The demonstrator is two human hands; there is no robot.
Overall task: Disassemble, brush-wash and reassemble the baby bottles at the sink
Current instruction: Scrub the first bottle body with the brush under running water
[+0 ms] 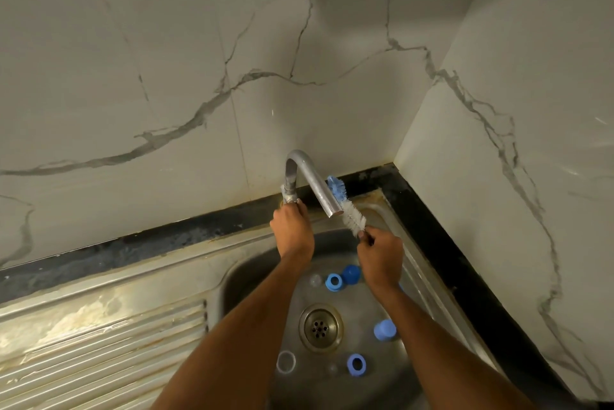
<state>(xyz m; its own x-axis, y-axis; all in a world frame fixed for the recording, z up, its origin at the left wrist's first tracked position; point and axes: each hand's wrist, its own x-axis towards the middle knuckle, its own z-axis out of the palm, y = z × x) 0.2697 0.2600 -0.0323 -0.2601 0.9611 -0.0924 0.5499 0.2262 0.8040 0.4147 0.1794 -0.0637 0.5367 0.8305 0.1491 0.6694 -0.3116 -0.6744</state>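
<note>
My right hand (380, 257) grips the handle of a bottle brush (349, 207) with white and blue bristles, held up beside the spout of the steel tap (309, 177). My left hand (292, 230) grips the tap's valve at its base. Down in the steel sink (252, 280) lie loose bottle parts: a blue ring (333, 282) and a blue cap (351, 274) at the back, a pale blue cap (384, 330) on the right, another blue ring (356, 365) and a clear bottle mouth (285, 362) at the front. No water stream is visible.
The drain (320, 327) sits in the sink's middle. A ribbed steel drainboard (99, 343) stretches to the left. Marble-patterned walls (166, 77) close the back and right side, with a black counter edge (448, 243) along them.
</note>
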